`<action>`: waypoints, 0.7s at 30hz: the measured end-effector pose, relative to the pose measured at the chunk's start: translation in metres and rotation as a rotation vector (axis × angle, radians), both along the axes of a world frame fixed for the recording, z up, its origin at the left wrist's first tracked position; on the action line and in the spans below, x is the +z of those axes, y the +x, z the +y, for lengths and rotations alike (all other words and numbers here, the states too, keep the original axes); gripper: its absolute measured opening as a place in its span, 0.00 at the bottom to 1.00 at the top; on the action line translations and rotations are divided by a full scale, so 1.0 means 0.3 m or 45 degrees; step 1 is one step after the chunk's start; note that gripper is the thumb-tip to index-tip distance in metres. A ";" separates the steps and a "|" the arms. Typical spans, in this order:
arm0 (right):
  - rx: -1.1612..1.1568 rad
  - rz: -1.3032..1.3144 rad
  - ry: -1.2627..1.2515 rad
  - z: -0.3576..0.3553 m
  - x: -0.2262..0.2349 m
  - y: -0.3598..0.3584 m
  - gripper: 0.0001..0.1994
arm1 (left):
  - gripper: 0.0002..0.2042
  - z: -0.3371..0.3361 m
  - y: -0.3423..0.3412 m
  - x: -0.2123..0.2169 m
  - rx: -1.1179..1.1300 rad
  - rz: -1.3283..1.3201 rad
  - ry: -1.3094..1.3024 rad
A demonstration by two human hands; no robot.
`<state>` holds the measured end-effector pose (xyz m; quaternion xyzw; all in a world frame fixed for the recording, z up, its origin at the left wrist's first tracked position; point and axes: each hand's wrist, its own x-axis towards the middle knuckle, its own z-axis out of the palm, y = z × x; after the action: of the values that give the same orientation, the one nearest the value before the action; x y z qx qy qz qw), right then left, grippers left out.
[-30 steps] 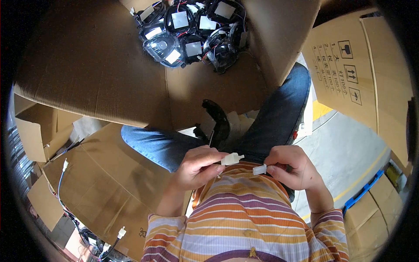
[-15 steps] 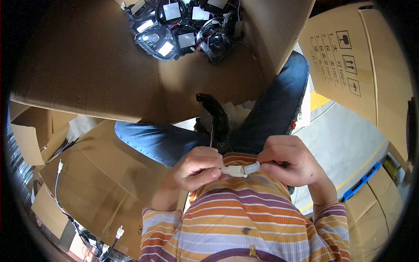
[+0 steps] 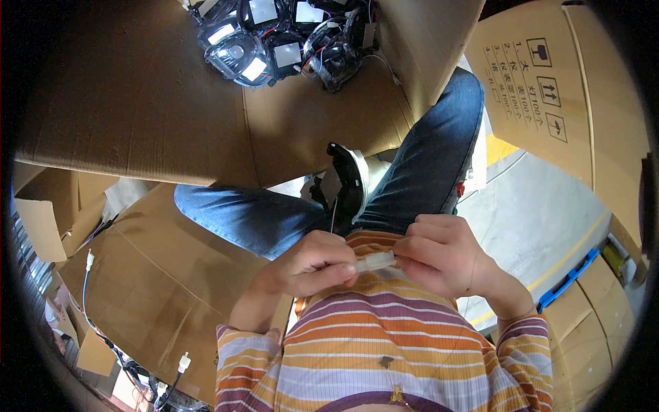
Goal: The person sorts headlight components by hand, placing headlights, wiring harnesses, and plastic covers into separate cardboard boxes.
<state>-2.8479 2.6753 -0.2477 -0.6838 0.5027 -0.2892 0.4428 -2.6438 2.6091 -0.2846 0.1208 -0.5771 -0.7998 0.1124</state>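
Centre of the frame, slightly below the middle: I view the left hand (image 3: 319, 264) and right hand (image 3: 443, 254), each grip pinching one end of the white plugs (image 3: 375, 261), which meet between the fingertips; I cannot tell whether they are fully joined. Just above, a curved black part (image 3: 351, 185) lies between the jeans (image 3: 432, 144), a thin wire (image 3: 334, 214) running down toward the left hand. Top centre: headlights (image 3: 237, 55) inside a large cardboard box (image 3: 137, 103). Upper right: a printed carton (image 3: 508, 123).
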 end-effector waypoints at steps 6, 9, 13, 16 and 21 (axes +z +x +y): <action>-0.049 -0.145 0.055 0.015 -0.007 -0.058 0.06 | 0.08 0.014 -0.011 0.018 0.170 0.062 -0.111; -0.073 -0.127 -0.095 0.042 -0.060 -0.060 0.06 | 0.06 0.034 -0.012 0.006 0.477 0.409 0.159; -0.141 -0.622 0.711 -0.012 -0.062 0.085 0.07 | 0.09 -0.046 -0.155 0.115 0.117 0.346 0.056; 0.096 -0.284 0.315 -0.043 -0.092 0.097 0.08 | 0.19 -0.079 -0.199 0.135 0.174 0.408 0.074; -0.395 -0.719 0.181 -0.028 -0.139 0.045 0.04 | 0.26 -0.087 -0.018 -0.050 0.606 -0.406 -0.813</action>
<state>-2.8344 2.6668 -0.2894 -0.4592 0.4772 -0.4957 0.5619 -2.6493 2.5829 -0.2997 0.3318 -0.7619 -0.5042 0.2348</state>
